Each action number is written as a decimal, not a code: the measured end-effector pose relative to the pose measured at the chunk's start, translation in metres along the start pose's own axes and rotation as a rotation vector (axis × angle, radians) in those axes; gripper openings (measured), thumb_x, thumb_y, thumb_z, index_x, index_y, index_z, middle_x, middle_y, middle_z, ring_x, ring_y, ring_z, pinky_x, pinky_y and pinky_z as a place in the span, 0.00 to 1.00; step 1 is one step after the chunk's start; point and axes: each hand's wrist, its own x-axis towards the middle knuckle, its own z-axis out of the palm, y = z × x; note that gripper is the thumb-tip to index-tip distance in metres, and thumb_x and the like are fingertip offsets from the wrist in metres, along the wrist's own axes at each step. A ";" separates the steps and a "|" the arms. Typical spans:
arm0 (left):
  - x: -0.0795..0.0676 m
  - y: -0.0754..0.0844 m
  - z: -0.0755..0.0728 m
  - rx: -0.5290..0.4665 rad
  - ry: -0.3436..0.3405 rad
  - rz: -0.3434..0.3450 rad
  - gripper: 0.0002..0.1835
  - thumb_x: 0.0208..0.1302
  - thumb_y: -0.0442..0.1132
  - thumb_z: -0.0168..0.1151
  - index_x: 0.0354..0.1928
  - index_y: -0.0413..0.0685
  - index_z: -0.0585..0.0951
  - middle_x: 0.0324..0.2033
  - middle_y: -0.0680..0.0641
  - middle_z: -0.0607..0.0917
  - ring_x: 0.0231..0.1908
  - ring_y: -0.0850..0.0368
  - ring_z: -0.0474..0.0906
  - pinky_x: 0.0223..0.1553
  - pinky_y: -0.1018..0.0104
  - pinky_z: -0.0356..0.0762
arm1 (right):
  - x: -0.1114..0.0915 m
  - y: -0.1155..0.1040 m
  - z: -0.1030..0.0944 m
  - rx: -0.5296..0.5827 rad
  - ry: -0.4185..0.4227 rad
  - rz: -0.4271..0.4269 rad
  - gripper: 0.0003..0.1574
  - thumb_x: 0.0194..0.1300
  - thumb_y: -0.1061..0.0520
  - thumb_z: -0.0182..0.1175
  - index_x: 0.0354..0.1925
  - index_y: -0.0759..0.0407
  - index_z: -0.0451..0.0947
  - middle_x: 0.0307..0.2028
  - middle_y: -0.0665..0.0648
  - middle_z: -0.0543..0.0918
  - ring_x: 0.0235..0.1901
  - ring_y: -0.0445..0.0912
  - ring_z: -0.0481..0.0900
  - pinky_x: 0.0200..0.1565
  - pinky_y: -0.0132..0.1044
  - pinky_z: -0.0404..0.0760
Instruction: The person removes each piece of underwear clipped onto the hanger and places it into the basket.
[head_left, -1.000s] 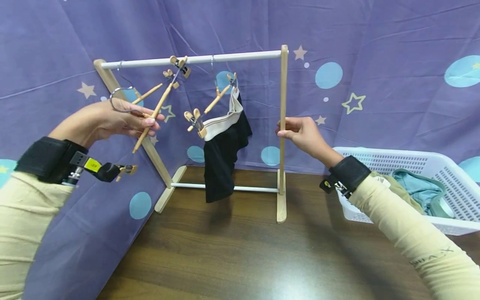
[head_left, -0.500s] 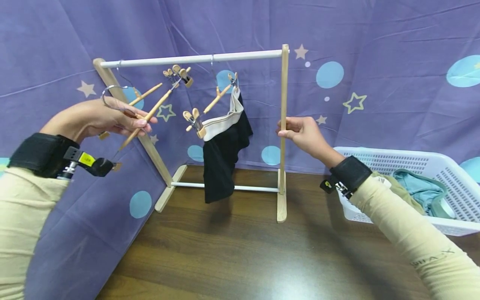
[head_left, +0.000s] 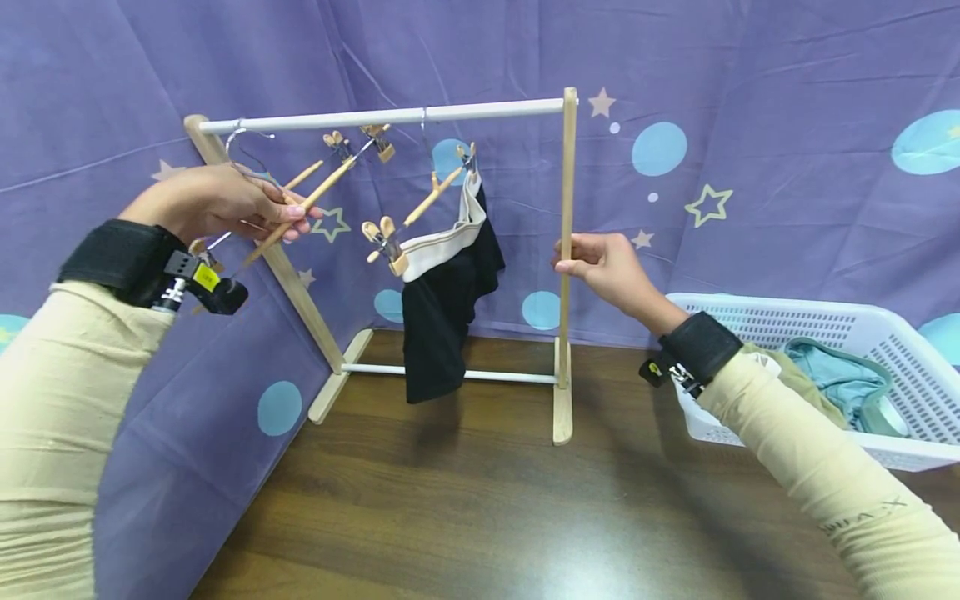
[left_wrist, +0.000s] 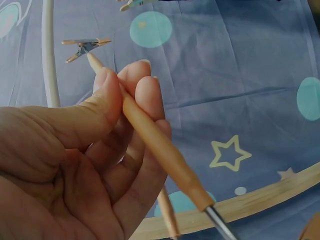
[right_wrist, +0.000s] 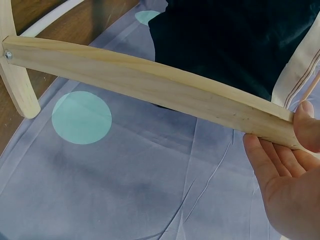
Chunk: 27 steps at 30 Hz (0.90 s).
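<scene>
My left hand [head_left: 225, 200] pinches the wooden bar of a clip hanger [head_left: 327, 183] between thumb and fingers. The hanger's metal hook overlaps the left end of the white rail [head_left: 337, 122] in the head view. Behind it, another clip hanger [head_left: 306, 172] hangs from the rail, partly hidden by the hand. Farther right on the rail, a third hanger [head_left: 433, 198] carries black shorts [head_left: 438, 333] with a white waistband, clipped at both ends. My right hand [head_left: 611, 271] grips the rack's right wooden post [head_left: 566, 183], thumb and fingers on opposite sides in the right wrist view.
A white slotted basket [head_left: 795, 310] stands at the right with teal cloth [head_left: 840, 379] and olive cloth [head_left: 798, 383] in it, partly behind my right forearm. The rack's feet [head_left: 562, 417] rest on a brown wooden table [head_left: 450, 500]. A purple curtain [head_left: 787, 167] lies behind and left.
My left hand first draws the hanger slightly left, then moves up and right, bringing its hook to the rail's left end. The right hand keeps its grip on the post.
</scene>
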 end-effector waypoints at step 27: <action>0.038 0.046 -0.017 -0.106 -0.129 -0.202 0.31 0.79 0.36 0.32 0.22 0.50 0.83 0.19 0.56 0.88 0.24 0.69 0.83 0.29 0.79 0.83 | 0.001 0.000 0.001 0.026 -0.004 0.010 0.14 0.60 0.65 0.66 0.46 0.70 0.83 0.41 0.71 0.88 0.38 0.40 0.86 0.39 0.22 0.84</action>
